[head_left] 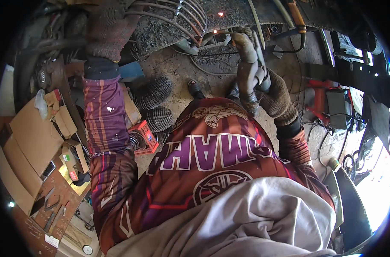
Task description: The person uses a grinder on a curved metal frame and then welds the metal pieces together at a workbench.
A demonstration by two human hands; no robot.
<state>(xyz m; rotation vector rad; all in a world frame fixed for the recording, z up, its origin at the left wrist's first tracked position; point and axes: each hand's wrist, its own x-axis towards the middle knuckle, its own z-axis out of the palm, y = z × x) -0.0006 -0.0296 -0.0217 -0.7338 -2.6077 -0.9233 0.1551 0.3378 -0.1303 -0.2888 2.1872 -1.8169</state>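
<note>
My left hand (109,32), in a brown knit glove, is at the left end of a curved metal rod grille (177,13) on the dark, gritty work table (160,36). A rod of the grille runs into the glove; the fingertips are lost in shadow. My right hand (263,88), in a brown glove with grey fingers, is closed around a welding electrode holder (246,49). From its jaws a short electrode (224,31) points left, its tip glowing orange just right of the grille's lower end. A small red-hot spot glows on the table above it.
Wire coils (154,92) and a red crate (145,137) are on the floor by my left arm. Cardboard (36,137) and a brown bench (53,210) with hand tools lie farther left. Cables (212,68) trail beneath the table; red equipment (319,100) stands at right.
</note>
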